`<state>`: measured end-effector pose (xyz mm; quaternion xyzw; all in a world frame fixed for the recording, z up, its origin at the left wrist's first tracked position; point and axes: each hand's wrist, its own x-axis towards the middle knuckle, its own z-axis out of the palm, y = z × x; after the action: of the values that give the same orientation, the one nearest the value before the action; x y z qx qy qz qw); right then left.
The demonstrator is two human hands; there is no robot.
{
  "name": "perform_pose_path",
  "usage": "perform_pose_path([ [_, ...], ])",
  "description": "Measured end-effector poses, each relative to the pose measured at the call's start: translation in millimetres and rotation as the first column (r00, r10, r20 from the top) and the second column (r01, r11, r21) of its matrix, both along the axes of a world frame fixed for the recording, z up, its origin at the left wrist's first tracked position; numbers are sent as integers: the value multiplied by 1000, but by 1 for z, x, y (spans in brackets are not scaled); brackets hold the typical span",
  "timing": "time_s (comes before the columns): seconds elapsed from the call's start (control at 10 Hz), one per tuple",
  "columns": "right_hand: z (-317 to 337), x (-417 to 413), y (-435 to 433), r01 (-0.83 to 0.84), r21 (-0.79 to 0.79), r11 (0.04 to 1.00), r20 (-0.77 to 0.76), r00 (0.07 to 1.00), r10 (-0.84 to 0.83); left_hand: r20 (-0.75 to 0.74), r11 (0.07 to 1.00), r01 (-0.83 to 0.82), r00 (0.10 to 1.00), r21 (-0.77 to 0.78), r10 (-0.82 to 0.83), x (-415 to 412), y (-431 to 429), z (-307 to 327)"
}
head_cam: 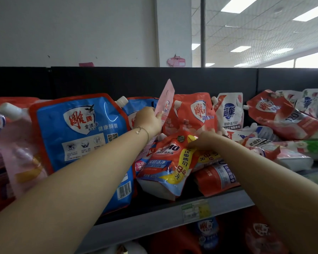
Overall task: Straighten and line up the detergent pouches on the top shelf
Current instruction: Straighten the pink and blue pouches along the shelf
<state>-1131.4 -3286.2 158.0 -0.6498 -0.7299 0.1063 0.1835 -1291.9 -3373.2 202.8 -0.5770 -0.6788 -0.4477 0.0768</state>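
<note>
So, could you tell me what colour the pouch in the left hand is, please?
Pale pink pouch, head view.

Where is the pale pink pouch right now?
Head view, centre of the top shelf: the left hand grips the pale pink pouch, tilted, between a blue pouch and a red pouch, above the OMO pouch the right hand holds.

I am wearing a thin gold chain bracelet with a small charm on my left wrist, forearms bare.
</note>
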Motion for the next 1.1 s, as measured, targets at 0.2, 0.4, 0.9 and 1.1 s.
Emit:
perform_pose_path([
  [0.2,-2,2,-13,-71,215,974,-94,991,93,-15,999,32,999,-31,-33,-1,4,-3],
  [0.4,23,-21,-31,-86,206,975,-699,685,208,-69,989,120,990,-81,-126,-6,0,-1],
  [0.9,87,-81,-60,8,567,823,-647,623,440,-221,991,-127,968,-35,116,21,-3,4],
  [1.1,103,-79,-64,-172,639,750,-225,890,396,-302,983,-55,947,176,107,8,-3,-7],
])
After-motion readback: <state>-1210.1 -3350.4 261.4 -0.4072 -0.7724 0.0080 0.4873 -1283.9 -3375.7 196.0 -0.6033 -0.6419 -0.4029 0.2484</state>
